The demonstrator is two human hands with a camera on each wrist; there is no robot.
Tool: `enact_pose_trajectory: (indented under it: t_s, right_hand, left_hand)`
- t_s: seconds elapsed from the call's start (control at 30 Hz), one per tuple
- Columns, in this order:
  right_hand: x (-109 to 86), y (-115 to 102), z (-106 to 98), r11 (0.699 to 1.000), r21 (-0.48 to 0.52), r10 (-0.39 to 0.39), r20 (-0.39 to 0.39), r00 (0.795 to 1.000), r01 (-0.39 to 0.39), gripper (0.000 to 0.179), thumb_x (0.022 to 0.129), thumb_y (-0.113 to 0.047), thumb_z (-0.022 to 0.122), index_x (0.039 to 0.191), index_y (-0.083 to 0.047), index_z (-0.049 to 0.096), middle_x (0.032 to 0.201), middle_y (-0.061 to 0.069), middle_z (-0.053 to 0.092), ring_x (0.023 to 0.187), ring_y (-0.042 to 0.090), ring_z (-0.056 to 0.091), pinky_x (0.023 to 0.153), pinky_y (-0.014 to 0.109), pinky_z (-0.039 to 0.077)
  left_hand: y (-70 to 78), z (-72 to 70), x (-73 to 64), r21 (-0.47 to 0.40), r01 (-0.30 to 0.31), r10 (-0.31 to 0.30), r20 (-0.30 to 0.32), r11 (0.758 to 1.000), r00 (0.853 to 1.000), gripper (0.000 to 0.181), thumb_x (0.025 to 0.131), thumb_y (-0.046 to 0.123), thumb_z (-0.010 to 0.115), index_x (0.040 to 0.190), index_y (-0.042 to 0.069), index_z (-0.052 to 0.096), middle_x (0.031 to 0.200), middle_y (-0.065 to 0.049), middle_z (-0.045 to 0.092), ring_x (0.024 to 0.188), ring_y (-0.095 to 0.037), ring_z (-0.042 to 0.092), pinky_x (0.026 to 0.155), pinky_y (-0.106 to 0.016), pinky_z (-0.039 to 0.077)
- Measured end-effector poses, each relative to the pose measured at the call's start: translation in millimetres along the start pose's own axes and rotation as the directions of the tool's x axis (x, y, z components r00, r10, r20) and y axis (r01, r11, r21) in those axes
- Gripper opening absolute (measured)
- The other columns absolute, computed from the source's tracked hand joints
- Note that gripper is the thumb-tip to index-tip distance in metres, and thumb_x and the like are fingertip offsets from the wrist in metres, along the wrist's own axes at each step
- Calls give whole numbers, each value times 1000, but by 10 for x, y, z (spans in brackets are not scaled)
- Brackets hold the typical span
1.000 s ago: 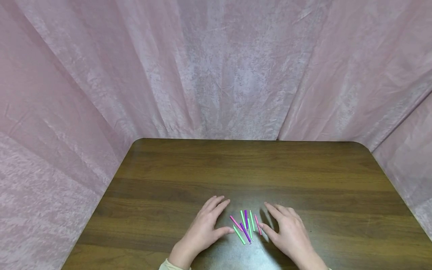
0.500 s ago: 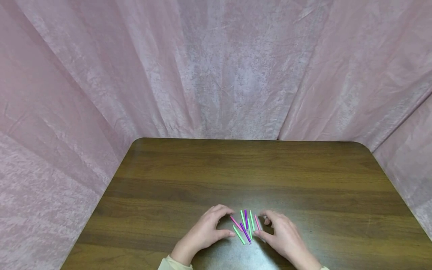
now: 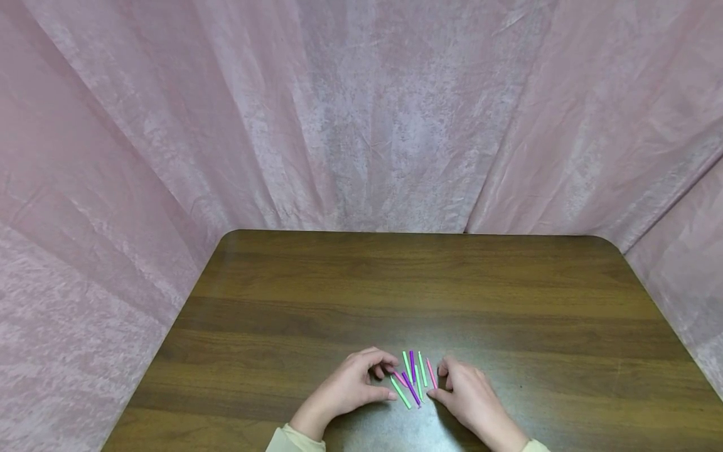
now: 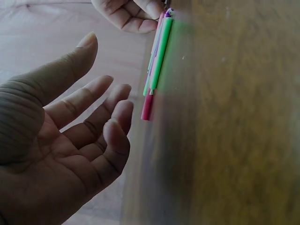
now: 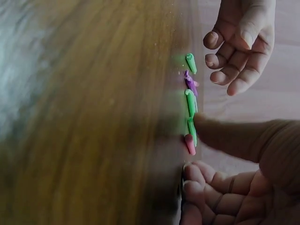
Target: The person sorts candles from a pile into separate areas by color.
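Several thin birthday candles lie in a loose fan on the wooden table, between the two hands in the head view. A green candle [image 3: 400, 393] and a partly covered pink candle [image 3: 399, 378] are on the left side, a purple candle [image 3: 411, 389] crosses the middle, and another pink candle [image 3: 432, 373] is on the right. My left hand [image 3: 353, 386] has loosely bent fingers, its fingertips right at the left-hand candles; its palm [image 4: 70, 154] holds nothing. Beside the right pink candle, my right hand [image 3: 471, 395] rests with fingers loosely curled, thumb [image 5: 229, 136] close to the candles.
The brown wooden table [image 3: 395, 282] has rounded far corners and stretches well beyond the hands. Pink velvety curtains [image 3: 373, 113] hang behind it and along both sides.
Both hands came lower and closer to the candles, their fingers going from spread to loosely curled. The left fingertips now cover the top of the left pink candle; the candles stay nearly in place.
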State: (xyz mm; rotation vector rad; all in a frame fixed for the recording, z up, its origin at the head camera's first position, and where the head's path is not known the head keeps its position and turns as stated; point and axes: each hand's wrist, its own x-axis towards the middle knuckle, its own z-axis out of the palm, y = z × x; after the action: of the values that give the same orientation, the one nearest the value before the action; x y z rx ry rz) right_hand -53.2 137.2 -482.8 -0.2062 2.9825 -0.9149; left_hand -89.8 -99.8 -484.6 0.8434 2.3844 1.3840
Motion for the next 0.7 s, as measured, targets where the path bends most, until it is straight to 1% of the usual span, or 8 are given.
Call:
enact_pose_trajectory:
  t_s: [0.1,0.2,0.4,0.6,0.7]
  right_hand:
    - [3,0,18,999,-32,-18,-20,1000,17,35,67,-20,87,80,-13,56,61,-9,48,56,6,45,54,28,38]
    - [13,2,31,998,-55,-24,-24,999,23,34,67,-19,87,78,-14,56,60,-9,47,55,6,44,53,28,37]
    - [34,11,37,996,-85,-32,-29,999,30,35,66,-18,87,75,-15,54,60,-9,49,55,7,45,52,29,37]
    - [39,11,44,994,-100,-55,-53,997,50,34,67,-15,86,69,-17,52,59,-9,50,54,10,47,52,32,39]
    - [43,15,44,993,-106,-63,-60,996,56,33,68,-13,85,68,-17,52,60,-9,52,55,11,49,53,33,40]
  left_hand:
    - [-16,19,11,-40,11,-11,-3,999,1000,42,74,13,84,111,5,66,99,-5,67,82,-18,60,71,-26,51]
    - [-29,33,21,-60,17,-17,-3,998,1000,40,74,9,84,109,5,66,96,-6,67,79,-18,60,70,-26,51]
    - [-33,48,33,-52,17,-17,-6,999,1000,37,73,6,84,106,4,66,94,-6,66,76,-17,60,69,-25,51]
    - [-28,53,25,-71,52,-53,-11,996,999,33,74,5,83,103,4,67,88,-6,65,71,-8,56,65,-20,48]
    - [-26,52,23,-75,61,-63,-13,995,998,32,74,5,83,101,5,68,86,-6,64,69,-5,55,64,-19,47]
